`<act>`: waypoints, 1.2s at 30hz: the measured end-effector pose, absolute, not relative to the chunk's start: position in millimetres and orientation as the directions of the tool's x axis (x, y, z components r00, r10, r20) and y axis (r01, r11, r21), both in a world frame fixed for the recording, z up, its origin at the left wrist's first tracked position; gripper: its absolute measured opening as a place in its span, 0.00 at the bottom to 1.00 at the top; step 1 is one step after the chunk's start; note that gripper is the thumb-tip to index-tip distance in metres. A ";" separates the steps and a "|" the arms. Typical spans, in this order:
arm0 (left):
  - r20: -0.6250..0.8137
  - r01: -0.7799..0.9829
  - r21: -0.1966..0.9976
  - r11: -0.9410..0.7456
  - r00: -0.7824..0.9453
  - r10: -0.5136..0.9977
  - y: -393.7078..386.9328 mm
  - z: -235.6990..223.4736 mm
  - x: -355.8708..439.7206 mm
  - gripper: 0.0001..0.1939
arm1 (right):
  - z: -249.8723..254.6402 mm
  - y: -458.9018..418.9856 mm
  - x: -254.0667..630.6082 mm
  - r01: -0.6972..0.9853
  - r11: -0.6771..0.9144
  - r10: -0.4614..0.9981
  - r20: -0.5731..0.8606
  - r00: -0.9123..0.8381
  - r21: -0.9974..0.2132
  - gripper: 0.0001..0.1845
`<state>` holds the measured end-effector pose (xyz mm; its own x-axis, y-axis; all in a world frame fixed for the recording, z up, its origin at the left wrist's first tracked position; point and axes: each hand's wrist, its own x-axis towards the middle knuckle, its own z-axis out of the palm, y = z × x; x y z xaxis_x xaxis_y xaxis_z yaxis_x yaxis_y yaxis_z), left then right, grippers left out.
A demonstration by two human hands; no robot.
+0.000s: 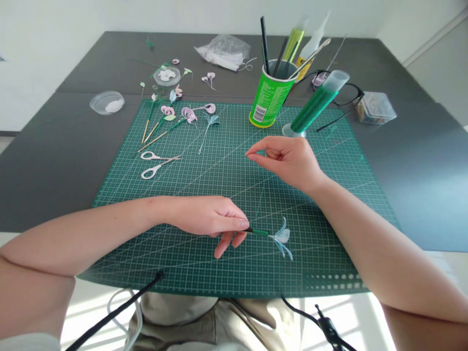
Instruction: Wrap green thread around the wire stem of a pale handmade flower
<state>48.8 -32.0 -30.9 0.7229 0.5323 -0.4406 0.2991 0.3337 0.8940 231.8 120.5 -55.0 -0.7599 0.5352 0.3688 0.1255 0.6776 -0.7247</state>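
My left hand (pixel 219 219) is closed on a thin dark rod, whose other end is hidden in the fingers. Green thread is wound round the rod near its tip, and a pale blue wire-and-petal flower (pixel 282 236) sticks out to the right. My right hand (pixel 288 158) is above and to the right, thumb and forefinger pinched together, other fingers curled. A fine green thread (pixel 261 200) rises from near the wrapped part toward this hand; where it is gripped is hidden. Beneath both hands lies a green cutting mat (pixel 204 183).
White-handled scissors (pixel 151 163) and several small flowers on sticks (pixel 168 134) lie at the mat's left. A green can (pixel 272 95) of tools and a green thread spool (pixel 314 109) stand behind my right hand. Eyeglasses (pixel 351 92), a clear box (pixel 376 107) and shallow dishes (pixel 106 103) lie around.
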 end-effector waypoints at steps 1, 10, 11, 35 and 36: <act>-0.441 0.311 0.896 0.318 0.721 0.535 -31.7 -30.6 48.9 0.23 | -55.2 120.6 231.8 0.130 0.676 0.537 0.363 -0.762 -0.726 0.05; -0.411 0.313 0.912 0.266 0.712 0.570 -30.1 -33.6 49.1 0.20 | -56.2 119.9 231.3 0.139 0.679 0.525 0.345 -0.778 -0.721 0.05; -0.406 0.309 0.914 0.265 0.710 0.575 -30.1 -34.0 48.8 0.20 | -56.0 119.7 231.2 0.139 0.678 0.525 0.343 -0.779 -0.722 0.05; 0.128 0.323 0.884 -0.337 0.525 0.841 -39.6 -43.0 49.5 0.09 | -57.9 123.4 231.8 0.078 0.718 0.480 0.411 -0.775 -0.692 0.04; 0.176 0.334 0.860 -0.387 0.518 0.837 -39.9 -43.2 49.6 0.08 | -57.7 123.2 232.0 0.079 0.720 0.479 0.412 -0.775 -0.689 0.04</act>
